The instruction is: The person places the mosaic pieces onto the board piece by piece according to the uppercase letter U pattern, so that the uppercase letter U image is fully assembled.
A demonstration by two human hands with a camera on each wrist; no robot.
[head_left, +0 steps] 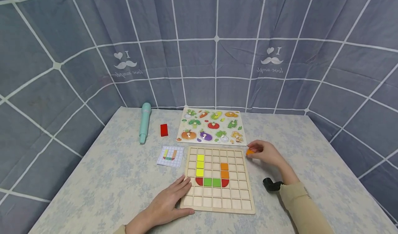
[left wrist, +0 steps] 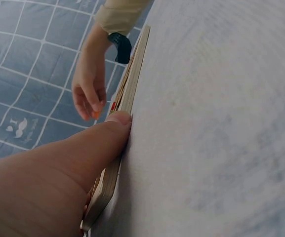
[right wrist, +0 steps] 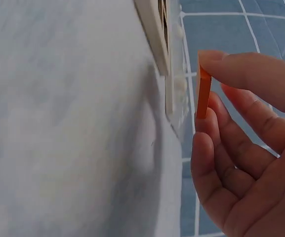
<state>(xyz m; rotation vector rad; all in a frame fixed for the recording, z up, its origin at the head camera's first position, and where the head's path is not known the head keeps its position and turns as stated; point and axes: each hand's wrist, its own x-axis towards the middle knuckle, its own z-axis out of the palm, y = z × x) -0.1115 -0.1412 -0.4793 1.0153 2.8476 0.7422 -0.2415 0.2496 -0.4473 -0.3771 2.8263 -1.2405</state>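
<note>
A wooden grid board (head_left: pixel 236 204) lies flat on the table, with yellow, orange, green and red pieces in some of its cells, forming a U shape. My left hand (head_left: pixel 171 201) rests at the board's lower left corner, fingers extended over its left side and thumb along the near edge. Beyond the board's upper right corner, my right hand (head_left: pixel 265 153) pinches an orange block (right wrist: pixel 204 94) between thumb and fingertips, held above the tabletop. Left of the board lies a pattern card (head_left: pixel 171 156) with a similar coloured U printed on it.
Behind the grid board lies a vegetable puzzle board (head_left: pixel 212 125). A red block (head_left: pixel 163 130) sits to its left, and a teal microphone-shaped object (head_left: pixel 144 123) lies farther left. Blue-grey curtains with white lines (head_left: pixel 199 58) enclose the table's back and sides.
</note>
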